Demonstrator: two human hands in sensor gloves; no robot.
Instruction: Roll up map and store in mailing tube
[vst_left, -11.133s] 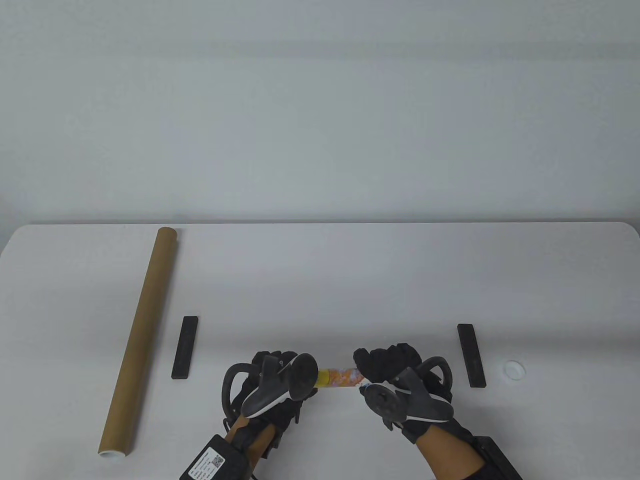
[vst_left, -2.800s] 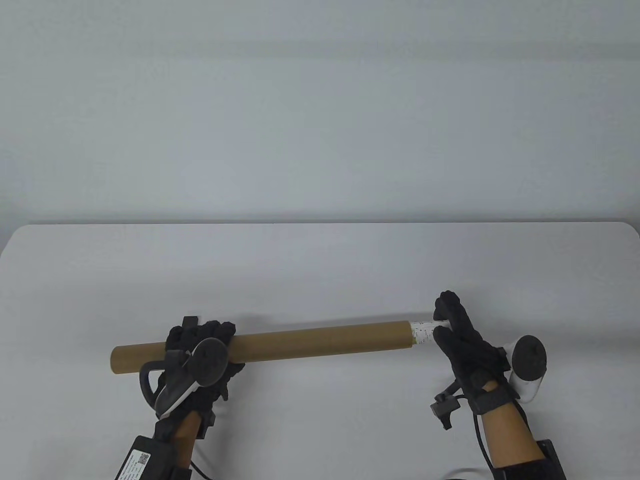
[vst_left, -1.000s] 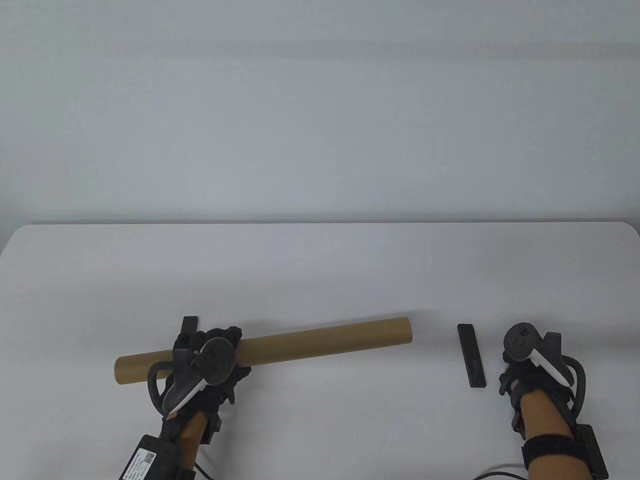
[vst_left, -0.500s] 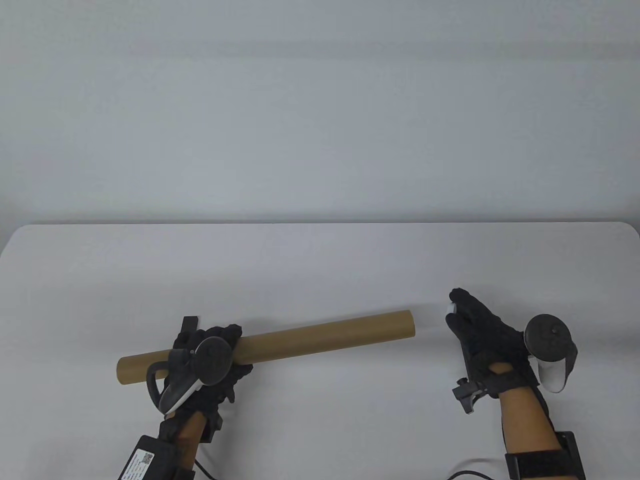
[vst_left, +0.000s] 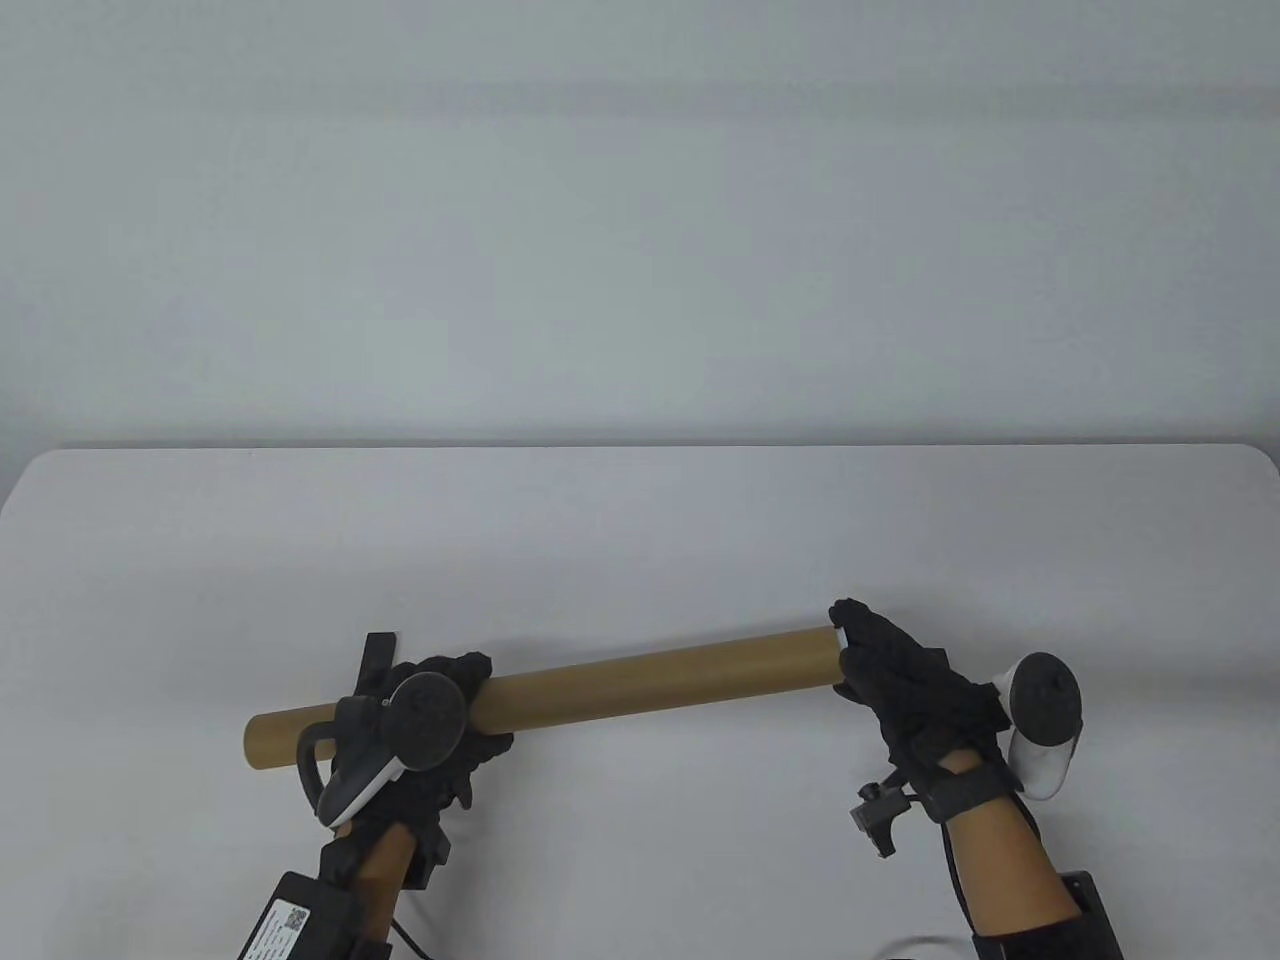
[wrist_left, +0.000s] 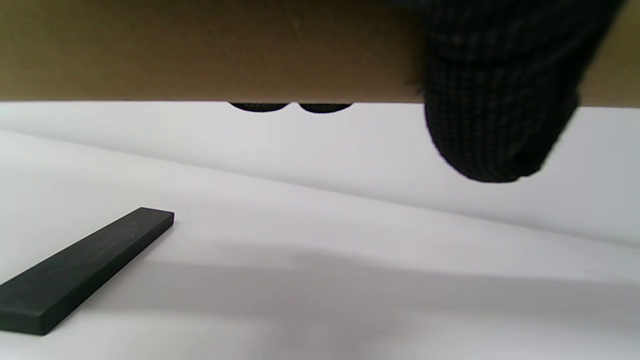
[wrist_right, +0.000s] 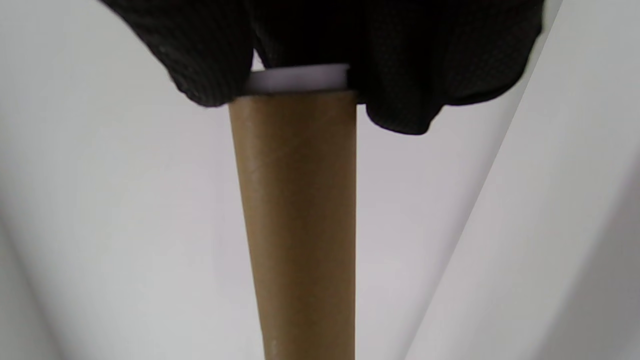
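White table (vst_left: 640, 520), plain grey wall behind. Table view: brown mailing tube (vst_left: 650, 680) runs roughly sideways, right end raised a bit toward the far side. Map not visible; contents of tube can't be checked from here. Left hand (vst_left: 430, 730) wraps the tube near its left end, fingers curled over the top, tracker (vst_left: 400, 735) on the back of the hand. A short stub of tube sticks out to the left of that hand. Right hand (vst_left: 905, 685) is at the tube's right end, fingers closed around a white cap (vst_left: 838, 636) right at the opening. Black bar (vst_left: 375, 655) on the table just beyond the left hand, partly hidden by it.

Left wrist view: tube (wrist_left: 200, 50) fills the top of the picture, thumb (wrist_left: 495, 125) curled down over its near side, two fingertips (wrist_left: 260, 106) peeking from under the far edge. Firm wrap grip. Black bar (wrist_left: 80, 270) lies flat on the table below the hand, apart from the tube.

Right wrist view: tube (wrist_right: 300, 225) runs away from the hand, end-on to the palm. White cap (wrist_right: 297, 79) sits against the tube's mouth, pinched between fingers (wrist_right: 200, 60) on both sides. Can't tell if it's fully seated.
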